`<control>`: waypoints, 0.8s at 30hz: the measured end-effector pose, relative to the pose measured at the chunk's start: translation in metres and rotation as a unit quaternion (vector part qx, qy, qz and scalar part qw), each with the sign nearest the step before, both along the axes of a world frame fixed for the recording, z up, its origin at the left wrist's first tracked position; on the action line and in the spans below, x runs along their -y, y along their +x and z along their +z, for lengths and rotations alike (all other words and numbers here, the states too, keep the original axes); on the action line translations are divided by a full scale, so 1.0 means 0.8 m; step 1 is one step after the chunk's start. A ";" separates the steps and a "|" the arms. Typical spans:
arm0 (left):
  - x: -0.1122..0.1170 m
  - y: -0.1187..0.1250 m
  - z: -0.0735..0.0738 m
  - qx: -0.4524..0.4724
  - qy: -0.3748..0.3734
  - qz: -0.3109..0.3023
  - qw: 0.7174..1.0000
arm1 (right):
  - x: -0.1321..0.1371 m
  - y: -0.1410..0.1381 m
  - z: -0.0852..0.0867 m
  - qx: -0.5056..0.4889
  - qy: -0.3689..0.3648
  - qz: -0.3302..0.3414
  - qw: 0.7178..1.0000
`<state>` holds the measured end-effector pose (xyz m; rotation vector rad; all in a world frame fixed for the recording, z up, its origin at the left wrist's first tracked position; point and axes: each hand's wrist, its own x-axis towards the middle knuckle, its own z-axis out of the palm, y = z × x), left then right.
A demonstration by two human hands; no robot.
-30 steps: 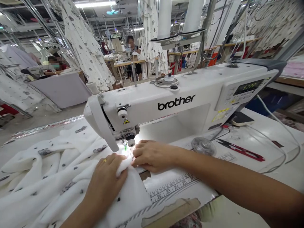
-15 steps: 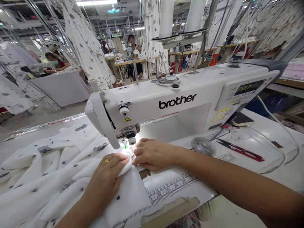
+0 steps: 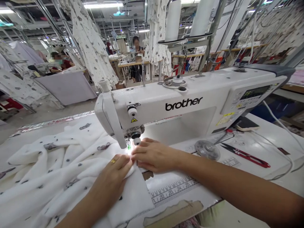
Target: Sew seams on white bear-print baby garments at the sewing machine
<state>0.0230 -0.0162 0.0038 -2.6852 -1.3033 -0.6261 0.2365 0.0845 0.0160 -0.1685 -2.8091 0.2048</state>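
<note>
White fabric [image 3: 59,171] with dark printed motifs lies in loose folds to the left, and its edge runs under the needle area of a white sewing machine [image 3: 147,106]. My left hand [image 3: 116,172], with a ring on one finger, grips the fabric just in front of the lit needle area. Against it, fingertip to fingertip, my right hand [image 3: 154,155] pinches the fabric edge beside the presser foot. Its fingers are bent and closed. The fingers and the machine's head partly hide the stitching spot.
Red-handled thread snips [image 3: 247,155] and a clear round disc [image 3: 207,150] lie right of my forearm. A printed ruler [image 3: 175,190] runs along the table's front. Thread cones [image 3: 173,20] stand behind the machine. Two people sit at machines farther back, among hanging printed garments [image 3: 91,47].
The view has turned slightly left, so the machine appears farther right. My right fingers have moved closer to the left hand and lie flatter by the needle; the fabric gap between them has narrowed.
</note>
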 end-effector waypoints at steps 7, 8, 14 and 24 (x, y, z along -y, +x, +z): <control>-0.021 -0.017 -0.006 -0.028 -0.032 0.006 0.999 | -0.001 -0.006 -0.002 0.011 0.017 -0.078 0.997; -0.024 -0.019 -0.007 -0.036 -0.034 0.001 0.999 | -0.002 -0.006 -0.003 0.012 0.018 -0.084 0.996; -0.031 -0.024 -0.010 -0.072 -0.008 0.013 0.997 | -0.004 -0.004 -0.013 0.017 0.022 -0.112 0.993; -0.027 -0.018 -0.002 -0.116 0.052 0.037 0.991 | -0.003 0.003 0.000 -0.011 0.067 0.046 0.997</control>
